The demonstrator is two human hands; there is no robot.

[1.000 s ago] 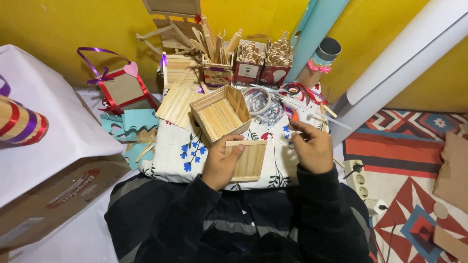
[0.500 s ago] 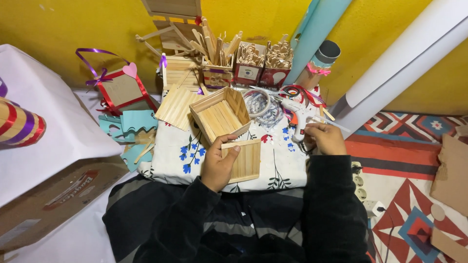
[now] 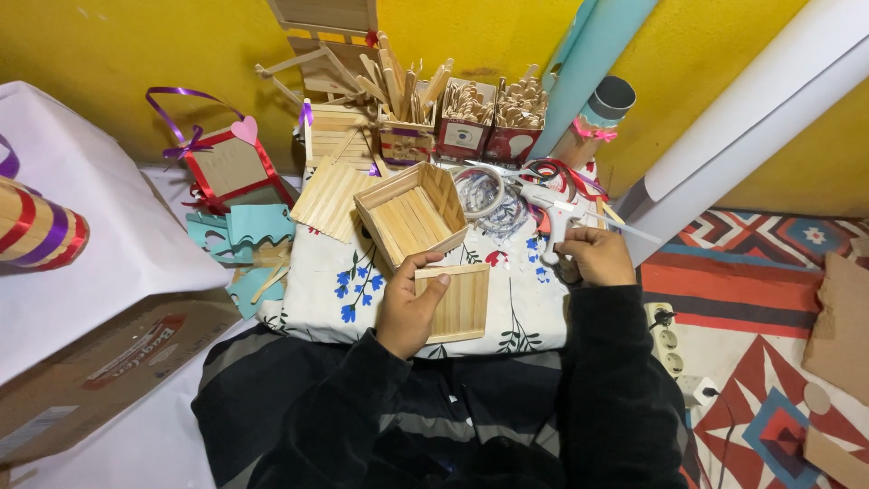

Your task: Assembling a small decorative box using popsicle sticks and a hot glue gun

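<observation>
My left hand (image 3: 409, 308) grips the near edge of a flat square panel of wooden sticks (image 3: 458, 303) lying on a flower-print cloth (image 3: 529, 308). Just beyond it stands an open box made of the same sticks (image 3: 412, 214). To the right, my right hand (image 3: 596, 256) is closed around the handle of a white glue gun (image 3: 554, 210) whose nozzle points away from me. Both arms wear dark sleeves.
Behind the box stand containers of wooden sticks (image 3: 493, 118), a stick panel (image 3: 332, 195), tape rolls (image 3: 482, 190) and ribbon. A red-framed card with purple ribbon (image 3: 231, 167) and teal paper cut-outs (image 3: 244, 235) lie left. Paper rolls (image 3: 751, 118) lean right; a power strip (image 3: 665, 340) lies on the patterned rug.
My right hand has moved from beside the flat panel out to the right and taken hold of the glue gun. My left hand has stayed on the panel.
</observation>
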